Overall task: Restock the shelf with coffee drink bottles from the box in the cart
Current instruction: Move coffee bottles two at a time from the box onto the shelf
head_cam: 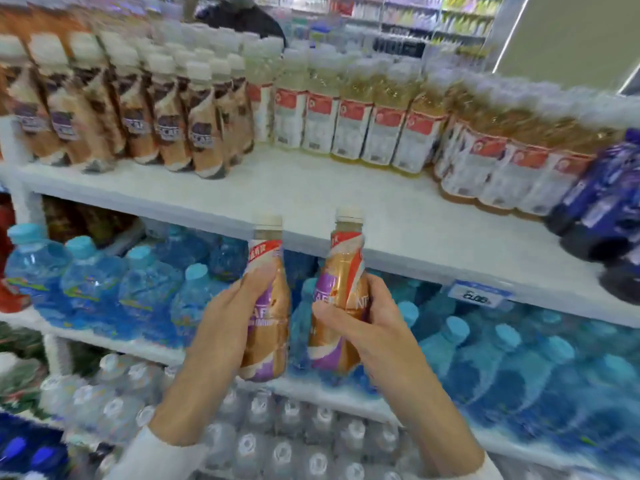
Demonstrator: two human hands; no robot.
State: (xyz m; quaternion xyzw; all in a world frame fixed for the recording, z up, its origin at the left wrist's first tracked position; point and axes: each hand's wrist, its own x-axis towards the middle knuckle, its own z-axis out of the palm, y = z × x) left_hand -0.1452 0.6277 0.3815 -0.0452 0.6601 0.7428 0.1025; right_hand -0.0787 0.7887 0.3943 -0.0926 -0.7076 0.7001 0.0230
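Note:
My left hand (221, 327) grips one coffee drink bottle (268, 299), orange and purple with a cream cap, held upright. My right hand (360, 323) grips a second coffee drink bottle (341, 299) of the same kind, also upright. Both bottles hang in front of the white shelf (311, 199), just below its front edge. On that shelf, at the left, stands a row of several coffee drink bottles (166, 112). The shelf board in front of and to the right of that row is bare. The box and the cart are out of view.
Yellow drink bottles with red-and-white labels (381, 129) fill the shelf's middle and right. Dark blue bottles (606, 202) stand at the far right. Blue water bottles (138, 282) pack the shelf below, with clear water bottles (294, 441) under those. A price tag (479, 296) sits on the shelf edge.

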